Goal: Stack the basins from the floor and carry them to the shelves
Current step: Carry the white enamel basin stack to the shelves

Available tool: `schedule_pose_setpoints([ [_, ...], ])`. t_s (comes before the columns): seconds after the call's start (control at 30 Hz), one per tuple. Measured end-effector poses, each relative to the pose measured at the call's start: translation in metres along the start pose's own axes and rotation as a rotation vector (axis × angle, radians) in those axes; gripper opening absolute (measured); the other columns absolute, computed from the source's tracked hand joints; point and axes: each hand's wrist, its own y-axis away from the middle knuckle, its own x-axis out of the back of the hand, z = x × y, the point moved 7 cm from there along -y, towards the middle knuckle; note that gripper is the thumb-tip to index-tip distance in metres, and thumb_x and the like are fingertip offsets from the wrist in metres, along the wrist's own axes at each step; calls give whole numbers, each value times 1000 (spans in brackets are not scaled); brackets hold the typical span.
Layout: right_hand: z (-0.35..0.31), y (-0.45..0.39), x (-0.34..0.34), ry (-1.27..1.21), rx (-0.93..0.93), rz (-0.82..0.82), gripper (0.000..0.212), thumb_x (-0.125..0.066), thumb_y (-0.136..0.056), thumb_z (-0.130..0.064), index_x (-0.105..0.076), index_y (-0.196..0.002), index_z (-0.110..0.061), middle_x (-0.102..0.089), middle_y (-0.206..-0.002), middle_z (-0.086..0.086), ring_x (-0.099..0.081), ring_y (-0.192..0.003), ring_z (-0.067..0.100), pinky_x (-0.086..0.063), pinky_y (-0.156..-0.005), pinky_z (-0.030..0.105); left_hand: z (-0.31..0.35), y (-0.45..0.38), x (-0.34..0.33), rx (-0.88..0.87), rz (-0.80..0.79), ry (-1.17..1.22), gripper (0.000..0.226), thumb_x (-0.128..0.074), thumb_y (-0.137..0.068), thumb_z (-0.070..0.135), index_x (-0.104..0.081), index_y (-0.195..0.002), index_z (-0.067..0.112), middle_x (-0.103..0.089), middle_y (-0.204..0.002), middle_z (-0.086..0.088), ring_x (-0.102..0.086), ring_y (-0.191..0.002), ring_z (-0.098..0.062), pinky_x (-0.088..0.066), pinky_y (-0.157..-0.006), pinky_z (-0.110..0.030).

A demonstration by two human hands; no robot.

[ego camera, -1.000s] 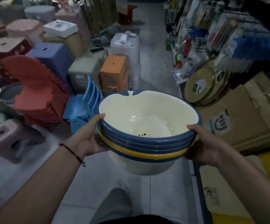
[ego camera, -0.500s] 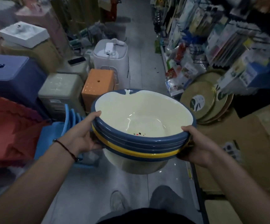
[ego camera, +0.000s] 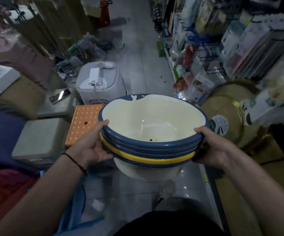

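A stack of nested basins (ego camera: 148, 123) hangs in front of me at waist height, cream inside with blue rims and one yellow rim among them. My left hand (ego camera: 92, 145) grips the stacked rims on the left, thumb over the top edge and fingers underneath. My right hand (ego camera: 212, 147) grips the rims on the right the same way. The shelves (ego camera: 231, 40) run along the right side of the aisle, hung with packaged goods.
Plastic stools crowd the left side: an orange one (ego camera: 83, 123), a grey one (ego camera: 39, 137), and a white bin (ego camera: 98, 82) farther on. Round golden trays (ego camera: 229, 113) lean against the right shelving. A tiled aisle (ego camera: 137, 53) runs ahead between them.
I have walked forward down the aisle with the stack; the stools on the left and the golden trays on the right have come closer. Both hands keep the same hold.
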Motion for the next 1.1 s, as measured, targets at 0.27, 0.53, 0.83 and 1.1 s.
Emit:
schedule_pose_setpoints([
  [0.27, -171, -59, -71, 140, 16, -44, 54, -69, -82, -32, -56, -130, -10, -62, -126, 14, -61, -104, 30, -53, -72, 39, 110, -58, -59, -29, 44, 149, 79, -80, -62, 48, -58, -128, 9, -69, -119, -15, -64, -110, -36, -52, -94, -53],
  [0.53, -289, -143, -140, 255, 54, -2, 57, -70, -81, -36, -56, -130, -10, -60, -128, 19, -56, -119, 35, -44, -100, 49, 233, -147, -90, -36, 18, 208, 73, -78, -73, 50, -55, -131, 12, -63, -127, -14, -61, -115, -35, -47, -101, -55],
  [0.83, -412, -238, -229, 126, 42, 113, 60, -71, -81, -37, -53, -130, -7, -56, -131, 17, -58, -114, 36, -52, -88, 48, 409, -263, -128, 19, -71, 147, 73, -77, -75, 50, -54, -129, 8, -64, -122, -19, -64, -108, -37, -56, -87, -52],
  [1.1, -513, -306, -288, 128, 33, 119, 33, -66, -85, -33, -58, -103, -6, -61, -103, 17, -60, -97, 32, -51, -75, 44, 542, -340, -167, 15, -94, 38, 76, -82, -69, 47, -57, -126, 4, -69, -114, -20, -68, -102, -37, -59, -75, -49],
])
